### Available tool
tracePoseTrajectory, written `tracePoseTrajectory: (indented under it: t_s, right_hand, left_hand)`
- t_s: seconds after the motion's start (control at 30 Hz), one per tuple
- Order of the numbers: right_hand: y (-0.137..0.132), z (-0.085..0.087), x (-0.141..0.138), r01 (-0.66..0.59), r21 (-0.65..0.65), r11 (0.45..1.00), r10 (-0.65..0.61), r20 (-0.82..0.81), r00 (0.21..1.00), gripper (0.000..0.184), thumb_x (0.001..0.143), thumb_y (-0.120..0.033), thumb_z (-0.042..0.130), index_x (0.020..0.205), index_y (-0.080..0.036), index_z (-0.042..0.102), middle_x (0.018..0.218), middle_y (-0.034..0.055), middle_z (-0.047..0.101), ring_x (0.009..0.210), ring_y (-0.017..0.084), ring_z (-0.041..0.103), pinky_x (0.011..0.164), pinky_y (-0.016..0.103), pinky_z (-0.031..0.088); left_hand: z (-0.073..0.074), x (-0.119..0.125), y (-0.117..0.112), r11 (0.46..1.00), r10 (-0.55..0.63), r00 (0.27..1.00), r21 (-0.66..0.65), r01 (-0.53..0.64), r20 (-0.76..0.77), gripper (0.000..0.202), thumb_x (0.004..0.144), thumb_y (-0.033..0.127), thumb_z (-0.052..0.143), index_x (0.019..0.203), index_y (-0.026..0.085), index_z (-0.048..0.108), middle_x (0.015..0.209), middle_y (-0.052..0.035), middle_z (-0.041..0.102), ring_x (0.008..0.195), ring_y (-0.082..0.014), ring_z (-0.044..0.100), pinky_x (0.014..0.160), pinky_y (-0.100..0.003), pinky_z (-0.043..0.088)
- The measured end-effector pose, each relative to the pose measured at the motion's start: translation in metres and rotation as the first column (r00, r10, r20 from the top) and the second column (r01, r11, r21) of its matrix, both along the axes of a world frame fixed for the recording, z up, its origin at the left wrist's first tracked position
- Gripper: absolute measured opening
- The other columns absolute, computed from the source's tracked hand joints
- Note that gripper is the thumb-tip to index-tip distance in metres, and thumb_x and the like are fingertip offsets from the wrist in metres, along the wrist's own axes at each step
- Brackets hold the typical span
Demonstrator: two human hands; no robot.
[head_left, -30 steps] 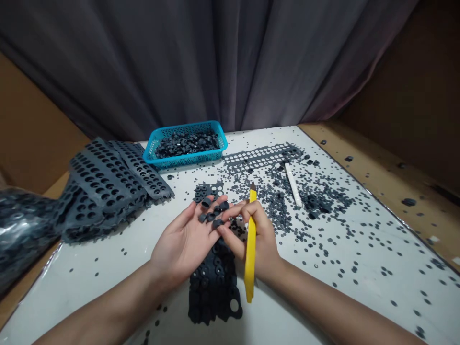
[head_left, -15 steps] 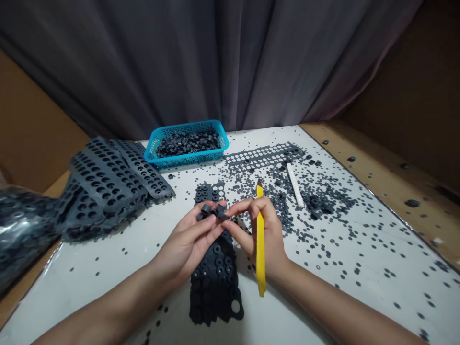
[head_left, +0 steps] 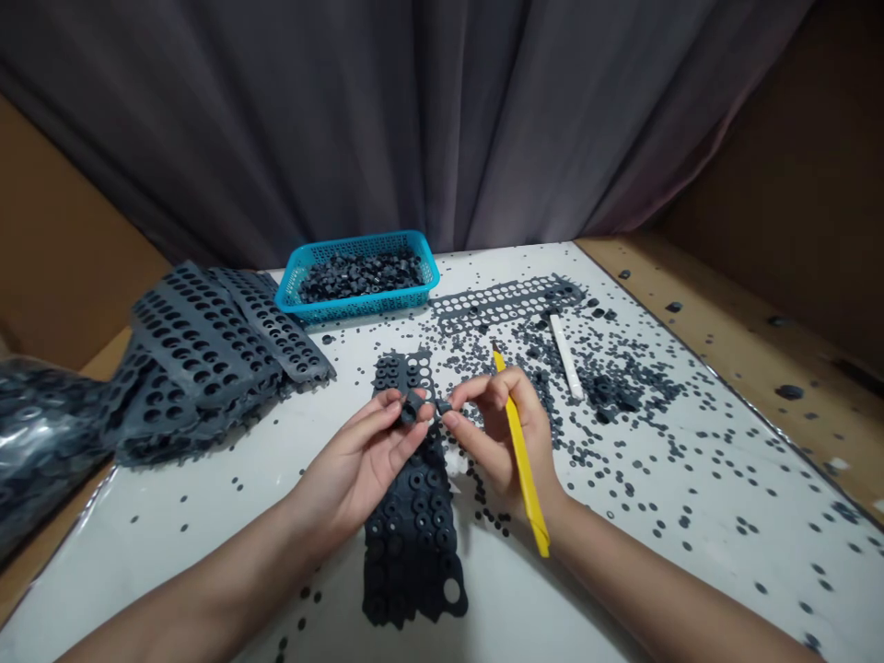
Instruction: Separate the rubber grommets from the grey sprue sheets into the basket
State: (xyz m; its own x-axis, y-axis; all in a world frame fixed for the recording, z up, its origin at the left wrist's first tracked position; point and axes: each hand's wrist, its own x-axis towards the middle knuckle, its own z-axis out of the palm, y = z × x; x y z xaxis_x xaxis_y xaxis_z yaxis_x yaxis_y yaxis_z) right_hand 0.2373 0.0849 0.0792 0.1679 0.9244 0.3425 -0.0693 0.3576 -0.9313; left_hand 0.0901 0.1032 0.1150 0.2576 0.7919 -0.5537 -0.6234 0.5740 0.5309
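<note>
Above a black moulded rubber sheet [head_left: 414,516], my left hand [head_left: 366,442] pinches a small black rubber ring [head_left: 410,408] between its fingertips. Just to the right, my right hand [head_left: 507,428] has a small dark rubber piece [head_left: 443,405] at the tips of thumb and index finger. A yellow craft knife [head_left: 523,451] is also tucked in my right hand, its dark tip pointing away and its end hanging by the wrist. The sheet below carries rows of round rubber parts, with open holes near its far end and one at the near right corner.
A blue basket [head_left: 355,304] full of small black parts stands at the back. Stacked perforated sheets [head_left: 207,350] and a clear plastic bag [head_left: 45,442] lie left. A punched strip [head_left: 511,299], a white stick [head_left: 566,357] and many scattered black discs cover the table's right.
My hands have drawn slightly apart, and a small dark piece now shows in my right fingertips. The yellow knife has tilted, its near end swinging right.
</note>
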Motion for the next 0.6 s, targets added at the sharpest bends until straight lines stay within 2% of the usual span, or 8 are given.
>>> tracePoseTrajectory:
  t_s: [0.2, 0.33, 0.4, 0.5, 0.6]
  right_hand:
    - [-0.0041, 0.0027, -0.0021, -0.009, 0.083, 0.996, 0.005, 0.053, 0.999, 0.033, 0.076, -0.011, 0.059, 0.076, -0.024, 0.029, 0.079, -0.0017, 0.060, 0.076, 0.015, 0.061, 0.076, 0.036, 0.047]
    - [-0.0083, 0.0030, -0.0050, -0.003, 0.224, 0.975, -0.032, 0.156, 0.987, 0.034, 0.076, -0.004, 0.058, 0.074, -0.024, 0.030, 0.083, -0.0008, 0.063, 0.077, 0.015, 0.063, 0.073, 0.035, 0.048]
    - [-0.0080, 0.0018, -0.0052, -0.063, 0.318, 0.946, -0.030, 0.281, 0.959, 0.034, 0.074, -0.004, 0.059, 0.074, -0.024, 0.032, 0.088, -0.0001, 0.066, 0.084, 0.018, 0.063, 0.077, 0.039, 0.047]
    - [-0.0056, 0.0013, -0.0029, -0.158, 0.411, 0.898, -0.067, 0.483, 0.873, 0.033, 0.071, -0.007, 0.063, 0.075, -0.024, 0.035, 0.094, -0.0005, 0.070, 0.098, 0.023, 0.060, 0.085, 0.047, 0.041]
    - [-0.0041, 0.0032, 0.0011, -0.107, 0.439, 0.892, -0.137, 0.488, 0.862, 0.033, 0.070, -0.006, 0.060, 0.075, -0.024, 0.033, 0.100, 0.0010, 0.070, 0.096, 0.023, 0.058, 0.085, 0.047, 0.039]
  left_hand:
    - [0.0043, -0.0005, 0.0009, 0.999, -0.023, 0.993, -0.046, 0.028, 0.115, 0.023, 0.084, 0.004, 0.040, 0.087, 0.010, 0.062, 0.084, -0.0109, 0.068, 0.077, -0.0173, 0.068, 0.070, -0.026, 0.058]
    - [0.0011, 0.0012, 0.0011, 0.996, -0.038, 0.990, -0.069, 0.048, 0.137, 0.026, 0.086, 0.010, 0.036, 0.089, 0.007, 0.062, 0.083, -0.0126, 0.067, 0.078, -0.0191, 0.067, 0.069, -0.029, 0.058]
    - [-0.0014, 0.0029, 0.0009, 0.994, -0.066, 0.986, -0.078, 0.079, 0.151, 0.028, 0.088, 0.013, 0.035, 0.089, 0.006, 0.062, 0.080, -0.0127, 0.066, 0.074, -0.0187, 0.066, 0.065, -0.029, 0.057]
    - [-0.0022, 0.0048, 0.0009, 0.994, -0.072, 0.985, -0.073, 0.085, 0.158, 0.029, 0.090, 0.018, 0.034, 0.090, 0.007, 0.061, 0.081, -0.0117, 0.064, 0.068, -0.0162, 0.063, 0.062, -0.028, 0.056]
    - [0.0018, 0.0036, 0.0015, 0.997, -0.041, 0.990, -0.066, 0.050, 0.138, 0.026, 0.091, 0.016, 0.034, 0.091, 0.009, 0.059, 0.088, -0.0113, 0.063, 0.077, -0.0173, 0.063, 0.069, -0.030, 0.055]
